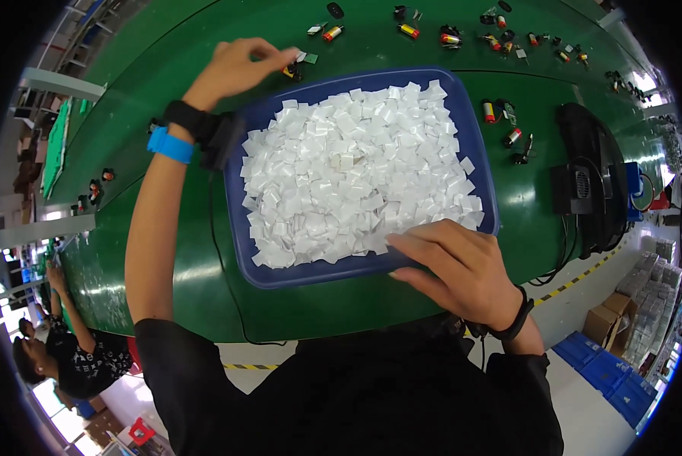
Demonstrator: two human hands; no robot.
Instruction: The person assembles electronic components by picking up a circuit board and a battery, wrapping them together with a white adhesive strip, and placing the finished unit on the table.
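Note:
A blue plastic tray [263, 280] sits in front of me, heaped with small white square pieces [348, 175]. My left hand [238, 70] reaches past its far left corner, thumb and forefinger pinched together. Right at those fingertips is a small whitish bit beside a green circuit board [311, 58]; whether it is gripped I cannot make out. A small battery with wires [291, 72] lies just below the fingertips. Over the tray's near right edge hovers my right hand [462, 270], thumb and forefinger apart, with nothing visible between them.
Small batteries [408, 30] and electronic parts lie scattered along the green table [280, 315]. To the right are a black bag-like object [595, 175] and a black box with cables [573, 190]. Another person [67, 349] works at far left. Blue crates [607, 372] stand on the floor.

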